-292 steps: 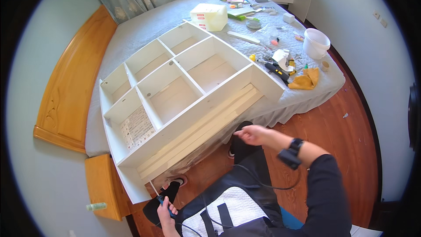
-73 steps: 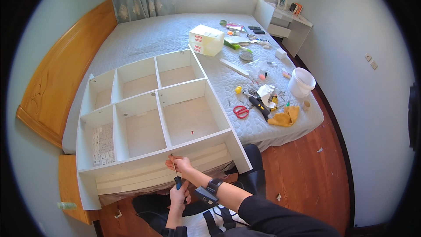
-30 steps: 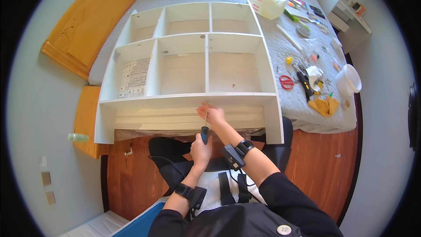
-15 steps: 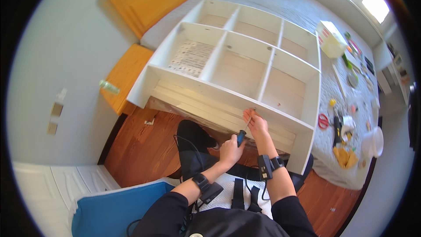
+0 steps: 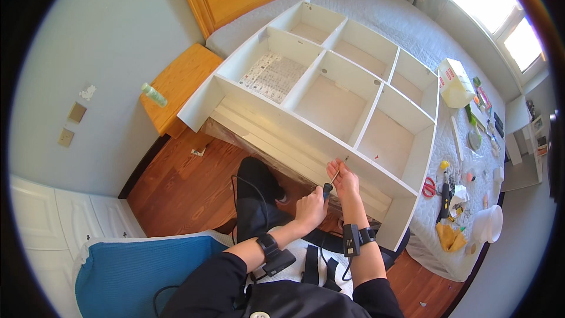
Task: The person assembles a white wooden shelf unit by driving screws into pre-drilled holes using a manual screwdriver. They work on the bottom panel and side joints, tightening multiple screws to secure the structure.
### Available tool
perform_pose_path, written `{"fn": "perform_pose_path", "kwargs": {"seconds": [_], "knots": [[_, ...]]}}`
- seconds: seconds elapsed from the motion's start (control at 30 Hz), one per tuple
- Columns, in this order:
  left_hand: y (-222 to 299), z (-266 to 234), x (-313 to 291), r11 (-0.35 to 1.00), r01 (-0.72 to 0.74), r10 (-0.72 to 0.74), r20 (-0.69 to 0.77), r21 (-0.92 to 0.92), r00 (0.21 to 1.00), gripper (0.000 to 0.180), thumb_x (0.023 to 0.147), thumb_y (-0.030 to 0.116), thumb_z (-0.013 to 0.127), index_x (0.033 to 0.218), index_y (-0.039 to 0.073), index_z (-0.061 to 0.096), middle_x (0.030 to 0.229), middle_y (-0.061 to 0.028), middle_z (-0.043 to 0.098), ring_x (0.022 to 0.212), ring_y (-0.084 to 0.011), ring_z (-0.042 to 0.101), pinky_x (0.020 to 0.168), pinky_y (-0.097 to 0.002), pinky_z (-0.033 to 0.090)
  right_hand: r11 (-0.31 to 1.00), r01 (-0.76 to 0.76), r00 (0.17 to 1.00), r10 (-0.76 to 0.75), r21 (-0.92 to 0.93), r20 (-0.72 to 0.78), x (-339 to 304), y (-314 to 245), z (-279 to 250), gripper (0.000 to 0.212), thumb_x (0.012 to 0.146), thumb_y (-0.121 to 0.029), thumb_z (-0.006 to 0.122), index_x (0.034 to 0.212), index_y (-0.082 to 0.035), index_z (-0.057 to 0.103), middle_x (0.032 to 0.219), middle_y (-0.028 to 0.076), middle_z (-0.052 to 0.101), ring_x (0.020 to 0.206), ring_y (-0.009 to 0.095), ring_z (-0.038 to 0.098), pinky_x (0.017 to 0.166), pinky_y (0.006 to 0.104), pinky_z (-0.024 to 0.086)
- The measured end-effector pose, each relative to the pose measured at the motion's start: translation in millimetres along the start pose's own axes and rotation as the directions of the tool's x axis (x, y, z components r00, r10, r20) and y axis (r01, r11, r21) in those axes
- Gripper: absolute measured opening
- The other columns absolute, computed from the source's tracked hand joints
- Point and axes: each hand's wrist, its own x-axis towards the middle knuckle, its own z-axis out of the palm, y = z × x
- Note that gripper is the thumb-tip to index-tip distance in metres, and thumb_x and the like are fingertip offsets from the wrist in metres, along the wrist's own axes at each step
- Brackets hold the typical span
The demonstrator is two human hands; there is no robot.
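My left hand [image 5: 311, 211] is closed round the dark blue-and-black handle of a screwdriver [image 5: 327, 189]. Its thin metal shaft slants up and right toward the front board of a white shelf unit [image 5: 276, 109]. Loosely curled about the upper shaft, my right hand [image 5: 344, 178] rests close to that board, palm partly showing. A small dark spot, perhaps a screw or hole, sits on the board just beyond my right fingertips. The screwdriver's tip is too small to make out. The shelf unit lies on its back with its compartments facing up.
The shelf unit lies partly on a bed [image 5: 432, 41]. Right of it are red scissors [image 5: 429, 187], a black-and-yellow tool [image 5: 445, 200], a white tub [image 5: 488, 224] and a carton [image 5: 454, 82]. At left, a wooden nightstand [image 5: 176, 82] bears a green bottle [image 5: 154, 95]. A blue-lined chair [image 5: 147, 271] stands lower left.
The view has shifted, so the shelf unit and bed appear turned and lower. Both hands keep their places on the screwdriver by the front board, with little visible movement.
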Motion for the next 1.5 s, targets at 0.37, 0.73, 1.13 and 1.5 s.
{"fn": "perform_pose_path", "kwargs": {"seconds": [0.37,0.73,1.13,1.5], "knots": [[5.6,-12.0,0.0,0.741,0.34,-0.072,0.436,-0.578,0.897,0.022,0.094,0.029,0.05,0.096,0.007,0.053,0.058,0.0048,0.041,0.038,-0.0081,0.038,0.034,-0.0218,0.033,1.0,-0.008,1.0,0.008,-0.027,-0.012,3.1,-3.4,-0.2,0.032,0.094,-0.007,0.042,0.122,0.006,0.046,0.111,0.02,0.058,0.101,0.029,0.061,0.089,0.0362,0.052],[6.2,-9.4,-3.1,0.932,0.186,-0.132,0.186,-0.312,0.974,0.028,0.09,0.033,0.055,0.091,0.005,0.055,0.056,-0.0023,0.049,0.036,-0.0155,0.045,0.034,-0.0302,0.035,0.997,0.01,0.999,-0.014,0.08,0.052,-7.4,-4.4,2.9,0.036,0.095,-0.013,0.046,0.124,0.008,0.045,0.114,0.023,0.057,0.102,0.03,0.061,0.089,0.0348,0.052],[1.9,-8.3,2.1,0.972,0.155,-0.144,0.077,-0.177,0.987,0.031,0.091,0.035,0.055,0.08,0.007,0.051,0.053,0.0014,0.046,0.035,-0.012,0.04,0.032,-0.0258,0.03,0.999,0.032,0.999,-0.031,0.043,-0.029,-4.0,0.2,6.2,0.034,0.092,-0.01,0.049,0.121,0.008,0.047,0.11,0.022,0.059,0.099,0.03,0.062,0.086,0.0354,0.053],[0.1,-0.5,-2.7,0.866,-0.054,0.181,-0.212,0.497,0.96,0.045,0.088,0.047,0.054,0.079,0.003,0.052,0.055,-0.0048,0.053,0.043,-0.0153,0.053,0.037,-0.0319,0.039,0.993,0.042,0.997,-0.035,0.108,-0.073,13.3,12.5,7.9,0.029,0.091,-0.006,0.048,0.116,0.008,0.051,0.104,0.023,0.063,0.094,0.03,0.064,0.082,0.0352,0.054]]}}
